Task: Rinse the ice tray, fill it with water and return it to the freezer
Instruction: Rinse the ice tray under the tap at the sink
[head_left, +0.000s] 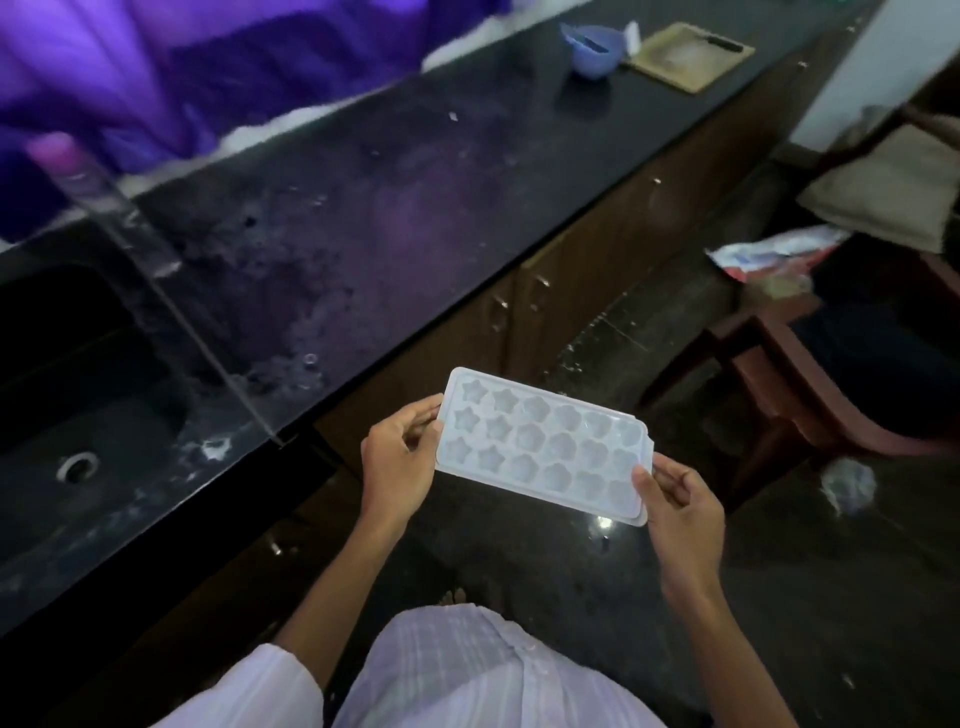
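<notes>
Ice tray (540, 449), white with star-shaped cells, we hold level over the floor right of the sink (78, 364), left hand (400, 462) pinching its far-left end, right hand (680, 514) its near-right end; water in cells unclear.

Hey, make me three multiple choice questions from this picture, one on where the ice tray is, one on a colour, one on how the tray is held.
1. Where is the ice tray?
A. In the sink
B. Held in the air beside the counter, over the floor
C. On the cutting board

2. What colour is the bowl on the counter?
A. Blue
B. Red
C. Yellow

3. How is the tray held?
A. By one hand
B. By nobody; it lies flat on the counter
C. By both hands, one at each short end

Answers: 1 B, the floor shows below it. 2 A, the bowl by the cutting board is blue. 3 C, the left hand and right hand each have a grip on one end.
</notes>
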